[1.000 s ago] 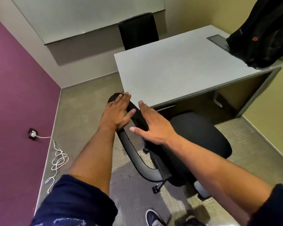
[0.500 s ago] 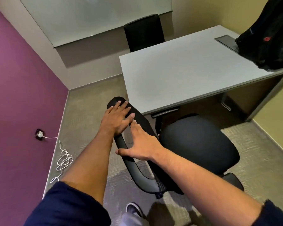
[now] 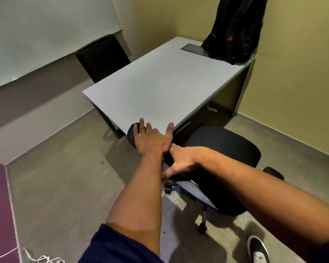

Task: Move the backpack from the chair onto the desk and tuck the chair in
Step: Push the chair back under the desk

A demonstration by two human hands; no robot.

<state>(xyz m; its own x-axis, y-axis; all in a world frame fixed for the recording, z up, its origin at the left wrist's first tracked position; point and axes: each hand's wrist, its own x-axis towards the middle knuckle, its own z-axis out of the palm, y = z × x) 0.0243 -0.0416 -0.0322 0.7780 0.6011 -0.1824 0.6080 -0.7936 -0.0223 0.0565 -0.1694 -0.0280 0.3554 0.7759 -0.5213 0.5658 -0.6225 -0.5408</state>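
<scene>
A black backpack stands upright on the far right corner of the grey desk, leaning against the yellow wall. The black office chair stands at the desk's near edge, its seat just in front of the opening and its backrest top touching the near desk corner. My left hand lies flat on the top of the backrest, fingers spread. My right hand sits just below my left wrist, thumb and fingers wrapped around the backrest's edge.
A second black chair is at the desk's far side under a whiteboard. A grey cable hatch is set in the desk next to the backpack. A white cable lies on the carpet at the lower left. My shoe is by the chair's wheels.
The backrest top has moved up to the desk's corner with both hands on it. My right hand slid under my left wrist and closed on the backrest. The view swung left.
</scene>
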